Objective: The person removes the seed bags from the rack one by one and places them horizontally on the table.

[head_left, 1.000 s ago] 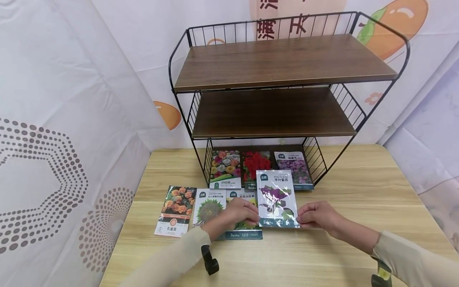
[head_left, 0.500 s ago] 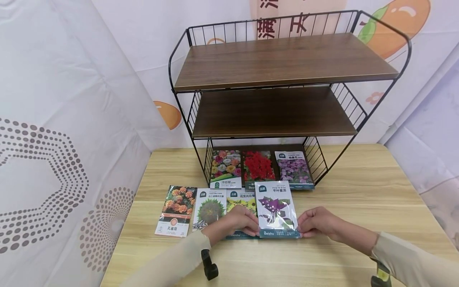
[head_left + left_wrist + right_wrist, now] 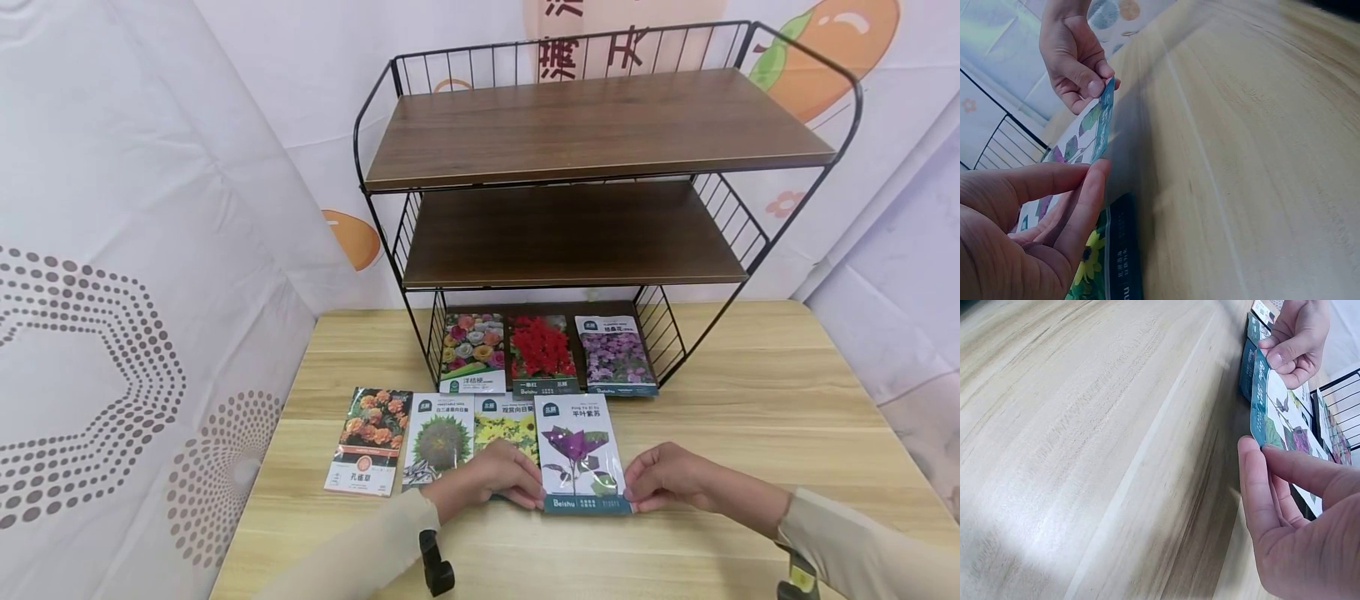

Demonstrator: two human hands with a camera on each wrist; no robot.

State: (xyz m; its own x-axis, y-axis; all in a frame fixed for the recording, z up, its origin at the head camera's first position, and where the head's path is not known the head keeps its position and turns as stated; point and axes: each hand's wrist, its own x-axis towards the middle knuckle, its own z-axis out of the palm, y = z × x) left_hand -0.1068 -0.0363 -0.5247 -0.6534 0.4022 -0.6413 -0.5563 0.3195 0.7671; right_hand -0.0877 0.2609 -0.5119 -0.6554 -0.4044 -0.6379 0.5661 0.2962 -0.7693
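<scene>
Pinched between thumb and fingers of the left hand (image 3: 502, 477) and right hand (image 3: 669, 478), one at each lower corner, is the purple-leaf seed packet (image 3: 576, 457), in front of the rack over the wooden table (image 3: 592, 558). Both sleeves run out of the head view. In the wrist views its near edge seems raised above the wood; whether its far end touches anything is hard to tell. It lies beside the yellow-flower packet (image 3: 506, 427), whose lower part the left hand covers. Next come the green-headed packet (image 3: 440, 442), its bottom partly hidden, and the orange-flower packet (image 3: 367, 442). Beyond, three more packets (image 3: 542, 350) stand along the lowest tier of the rack (image 3: 573, 237), mostly hiding its board. Lettering on the cloth (image 3: 247, 108) behind is cut off above.
</scene>
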